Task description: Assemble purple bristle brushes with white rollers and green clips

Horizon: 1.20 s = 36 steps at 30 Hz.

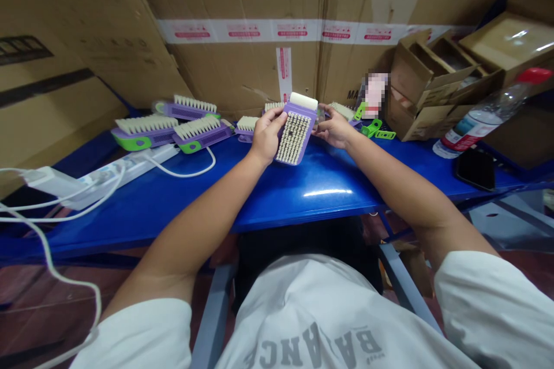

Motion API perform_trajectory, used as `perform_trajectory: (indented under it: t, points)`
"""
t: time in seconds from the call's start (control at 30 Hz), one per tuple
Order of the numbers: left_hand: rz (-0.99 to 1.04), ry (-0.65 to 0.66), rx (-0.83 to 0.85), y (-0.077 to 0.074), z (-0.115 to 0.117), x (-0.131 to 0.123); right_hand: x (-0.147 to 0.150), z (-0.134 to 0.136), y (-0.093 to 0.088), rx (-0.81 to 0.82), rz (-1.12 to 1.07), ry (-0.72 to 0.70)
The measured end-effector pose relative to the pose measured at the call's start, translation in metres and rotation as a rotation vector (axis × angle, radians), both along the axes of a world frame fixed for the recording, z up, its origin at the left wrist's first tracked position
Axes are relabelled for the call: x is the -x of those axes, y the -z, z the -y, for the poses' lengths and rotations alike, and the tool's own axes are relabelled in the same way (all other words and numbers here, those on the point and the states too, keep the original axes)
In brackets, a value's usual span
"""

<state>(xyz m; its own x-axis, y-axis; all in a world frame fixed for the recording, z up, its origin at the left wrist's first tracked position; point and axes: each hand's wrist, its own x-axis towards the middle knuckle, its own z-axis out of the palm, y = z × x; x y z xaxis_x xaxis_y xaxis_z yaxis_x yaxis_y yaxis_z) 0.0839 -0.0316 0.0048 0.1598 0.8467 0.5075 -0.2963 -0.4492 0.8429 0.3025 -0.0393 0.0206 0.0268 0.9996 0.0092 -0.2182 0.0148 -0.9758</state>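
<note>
Got both forearms reaching out from white sleeves, elbows wide, and the left hand point(267, 136) wraps the left edge of a purple plastic brush point(295, 134) while the right hand point(334, 128) pinches its far right edge between thumb and fingers. The brush is held up just over a glossy blue table point(309, 199), tilted, with stubby cream bristles in tight rows and a white block point(303, 101) at its top end. Three similar brushes point(145, 132) with lime-green trim lie to the left, with bristles up, and a white power strip point(116, 170) sits nearer the table's left edge. Off to the right are green plastic clips point(373, 125), a black phone point(475, 168) and a clear water bottle point(480, 118) with a red cap. Behind it all stand open cardboard trays point(433, 83) and big cartons point(259, 11) with white-and-red tape, print too blurry to read.
</note>
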Motion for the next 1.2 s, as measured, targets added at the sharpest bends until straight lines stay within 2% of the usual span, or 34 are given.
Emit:
perform_trajectory:
  t: [0.33,0.6,0.97,1.07,1.2]
  points:
    - [-0.014,-0.003,0.019,0.001,0.0,-0.001,0.007,0.005,0.0,-0.104,0.035,0.012]
    - [0.0,0.01,0.02,0.003,-0.005,0.0,0.001,0.002,0.001,-0.198,0.106,-0.05]
    - [0.012,0.006,0.104,0.002,-0.005,-0.001,0.004,0.011,-0.006,-0.249,0.247,0.012]
    - [0.015,0.011,0.123,0.001,-0.004,0.0,-0.001,0.004,-0.001,-0.275,0.284,0.002]
    - [0.024,0.0,0.146,-0.001,0.0,-0.001,-0.013,-0.018,0.017,-0.381,0.281,-0.067]
